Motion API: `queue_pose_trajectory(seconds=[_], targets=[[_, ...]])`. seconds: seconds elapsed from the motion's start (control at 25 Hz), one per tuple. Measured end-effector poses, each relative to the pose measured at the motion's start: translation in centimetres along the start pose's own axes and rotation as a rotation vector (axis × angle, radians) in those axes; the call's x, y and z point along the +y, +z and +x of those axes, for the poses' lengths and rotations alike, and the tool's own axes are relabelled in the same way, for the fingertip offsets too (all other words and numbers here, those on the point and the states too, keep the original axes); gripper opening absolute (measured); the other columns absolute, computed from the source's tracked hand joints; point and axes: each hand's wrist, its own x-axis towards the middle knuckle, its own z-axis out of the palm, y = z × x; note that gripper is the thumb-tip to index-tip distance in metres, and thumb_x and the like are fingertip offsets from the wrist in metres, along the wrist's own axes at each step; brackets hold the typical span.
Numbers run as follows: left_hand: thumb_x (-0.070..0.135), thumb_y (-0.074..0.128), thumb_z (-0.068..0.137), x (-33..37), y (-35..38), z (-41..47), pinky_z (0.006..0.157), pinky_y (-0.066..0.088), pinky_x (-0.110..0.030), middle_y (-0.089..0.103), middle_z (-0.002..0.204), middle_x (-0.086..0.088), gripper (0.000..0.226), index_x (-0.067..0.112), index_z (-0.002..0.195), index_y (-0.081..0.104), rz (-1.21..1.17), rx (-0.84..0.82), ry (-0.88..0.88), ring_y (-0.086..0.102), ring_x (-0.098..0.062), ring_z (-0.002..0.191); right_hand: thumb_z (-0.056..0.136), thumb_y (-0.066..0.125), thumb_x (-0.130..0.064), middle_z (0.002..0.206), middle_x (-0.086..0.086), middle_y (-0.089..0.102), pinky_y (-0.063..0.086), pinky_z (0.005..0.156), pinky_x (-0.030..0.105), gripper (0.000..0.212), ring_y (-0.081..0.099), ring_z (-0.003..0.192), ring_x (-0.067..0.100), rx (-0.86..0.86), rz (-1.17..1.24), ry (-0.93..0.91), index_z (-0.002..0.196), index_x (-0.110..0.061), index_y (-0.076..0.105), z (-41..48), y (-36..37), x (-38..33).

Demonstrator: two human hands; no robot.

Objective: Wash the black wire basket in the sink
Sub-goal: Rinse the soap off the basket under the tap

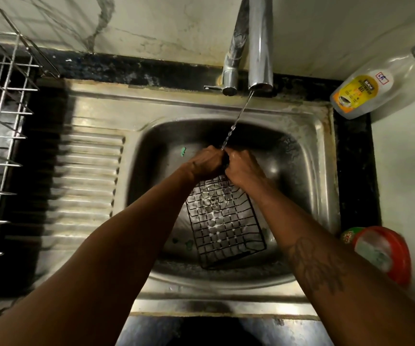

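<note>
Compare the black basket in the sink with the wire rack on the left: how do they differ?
The basket is black; the rack is silvery. The basket lies tilted inside the sink, wet; the rack stands outside it, untouched. Both are wire grids.

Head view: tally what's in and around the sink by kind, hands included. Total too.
Wire items: 2, black wire basket and silver wire dish rack
Containers: 2, clear plastic bottle with yellow label and red round tub
Taps: 1, chrome tap
Hands: 2, left hand and right hand, both gripping the basket's top
Total: 7
</note>
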Motion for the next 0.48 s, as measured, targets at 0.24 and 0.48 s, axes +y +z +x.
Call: queue_pose_trajectory(seconds=[0.24,0.48], targets=[[0.030,0.057,0.098,-1.9,-1.2,-0.3,0.082,0.051,-0.037,0.072,0.106,-0.017,0.027,0.009,0.107,0.071,0.099,-0.075,-0.070,0.068,-0.034,0.099,0.089,0.062,-0.016,0.098,0.010,0.070,0.052,0.072,0.031,0.021,0.065,0.085,0.027,-0.056,0.199,0.023,0.108,-0.021,0.067,0.4,1.7,-0.1],[0.023,0.058,0.095,0.6,-0.8,-0.5,0.086,0.057,-0.047,0.072,0.107,-0.016,0.023,0.010,0.112,0.068,0.194,-0.003,-0.027,0.069,-0.035,0.100,0.083,0.062,-0.021,0.105,0.014,0.068,0.045,0.072,0.030,0.023,0.064,0.099,0.034,-0.049,0.179,0.192,0.104,-0.012,0.068,1.4,1.3,0.0]])
